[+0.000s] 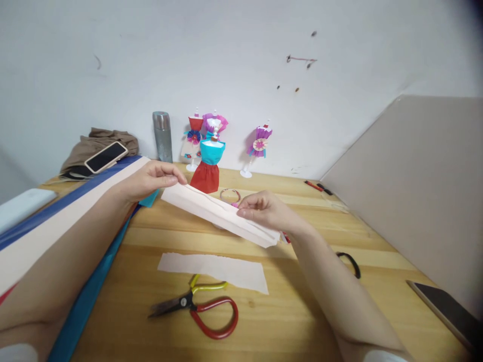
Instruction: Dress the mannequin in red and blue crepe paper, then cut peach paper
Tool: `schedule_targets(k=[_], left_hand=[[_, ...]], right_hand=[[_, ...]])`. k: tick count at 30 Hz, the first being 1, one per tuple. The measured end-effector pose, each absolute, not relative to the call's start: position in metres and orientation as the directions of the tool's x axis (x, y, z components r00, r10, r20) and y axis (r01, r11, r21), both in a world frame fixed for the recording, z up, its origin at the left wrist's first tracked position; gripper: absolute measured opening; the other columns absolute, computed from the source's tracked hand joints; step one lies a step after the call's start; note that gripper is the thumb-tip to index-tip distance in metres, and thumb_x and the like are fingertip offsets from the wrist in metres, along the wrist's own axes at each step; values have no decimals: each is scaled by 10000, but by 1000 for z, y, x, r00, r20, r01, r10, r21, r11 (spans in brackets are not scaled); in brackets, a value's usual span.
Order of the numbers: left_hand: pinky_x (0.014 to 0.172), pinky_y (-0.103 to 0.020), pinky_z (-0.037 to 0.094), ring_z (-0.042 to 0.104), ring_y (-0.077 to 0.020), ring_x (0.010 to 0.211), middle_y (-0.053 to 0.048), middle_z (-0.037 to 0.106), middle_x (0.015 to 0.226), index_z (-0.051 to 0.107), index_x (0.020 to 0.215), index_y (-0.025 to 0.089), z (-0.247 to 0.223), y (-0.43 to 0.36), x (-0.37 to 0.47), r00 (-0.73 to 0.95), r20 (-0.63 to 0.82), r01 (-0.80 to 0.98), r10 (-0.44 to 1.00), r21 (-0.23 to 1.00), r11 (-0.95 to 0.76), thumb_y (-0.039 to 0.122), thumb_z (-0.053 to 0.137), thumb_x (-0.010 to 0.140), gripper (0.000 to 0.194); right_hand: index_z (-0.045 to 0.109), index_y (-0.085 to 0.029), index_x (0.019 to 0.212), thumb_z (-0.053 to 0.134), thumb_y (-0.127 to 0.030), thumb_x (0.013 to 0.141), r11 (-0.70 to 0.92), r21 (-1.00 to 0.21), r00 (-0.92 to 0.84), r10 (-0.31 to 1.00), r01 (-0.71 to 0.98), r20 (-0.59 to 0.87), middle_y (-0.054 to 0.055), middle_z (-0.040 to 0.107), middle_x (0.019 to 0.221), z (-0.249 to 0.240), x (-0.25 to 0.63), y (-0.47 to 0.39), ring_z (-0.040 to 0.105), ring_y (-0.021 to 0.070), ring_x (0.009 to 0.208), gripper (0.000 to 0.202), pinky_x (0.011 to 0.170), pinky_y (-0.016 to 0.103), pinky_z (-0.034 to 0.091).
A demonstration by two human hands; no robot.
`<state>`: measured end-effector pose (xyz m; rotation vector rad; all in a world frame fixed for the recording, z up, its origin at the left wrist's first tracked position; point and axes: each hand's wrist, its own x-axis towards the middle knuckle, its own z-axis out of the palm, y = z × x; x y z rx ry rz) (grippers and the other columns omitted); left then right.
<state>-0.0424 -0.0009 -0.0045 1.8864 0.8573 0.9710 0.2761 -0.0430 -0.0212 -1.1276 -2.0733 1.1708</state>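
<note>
A folded strip of pale pink paper point(215, 211) is held up above the table, slanting down to the right. My left hand point(156, 173) pinches its upper left end between thumb and fingers. Along the top edge, right of the middle, my right hand point(264, 208) closes on the same strip. Flat on the wood below lies a loose pale pink piece point(215, 269) with an uneven edge. Its lower edge touches or overlaps the scissors point(188, 301), which have one yellow and one red handle and blades pointing left. A small dress form in turquoise and red point(211, 161) stands behind the strip.
More small dressed forms point(259, 143) stand by the wall, near a grey flask point(162, 136). Long coloured sheets point(75, 211) lie under my left forearm. One phone point(106, 157) rests on brown cloth point(94, 143); another phone point(445, 314) lies at right, near a black band point(350, 264).
</note>
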Motion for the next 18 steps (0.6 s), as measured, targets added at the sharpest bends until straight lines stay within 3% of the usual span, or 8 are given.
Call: schedule_targets(k=[5,9,13,18], left_hand=[[763,-272,522,690,-199,836,-48,770,896,752,912,178,1,0,-46,450,264,339,853,833,-437,415,680,795,274],[804,-280,505,676,-208,886,-37,766,927,745,926,175,9,-14,-30,466,332,563,820,604,-564,433,598,835,310],[884,-306,465,644,-219,1007,-64,736,1087,725,1038,190,0,-35,1,647,292,563,704,441,-700,395,555,893,304],[736,-283,404,593,-181,792,-28,703,813,695,854,191,-23,-43,22,816,139,489,561,349,-799,303,480,960,264]], right_hand=[[628,-154,666,604,-398,839,376,-772,-522,850,512,67,9,571,632,-16,272,-50,488,121,590,300,576,263,378],[600,-161,634,565,-286,871,482,-641,-532,836,597,133,-4,557,593,-16,263,-58,455,110,561,270,567,258,350],[623,-156,661,544,-178,888,577,-518,-588,792,632,165,-4,609,601,-16,253,-68,465,96,538,242,555,246,324],[655,-153,703,547,-117,899,653,-478,-655,730,587,193,11,673,662,-16,247,-75,516,96,571,227,579,236,341]])
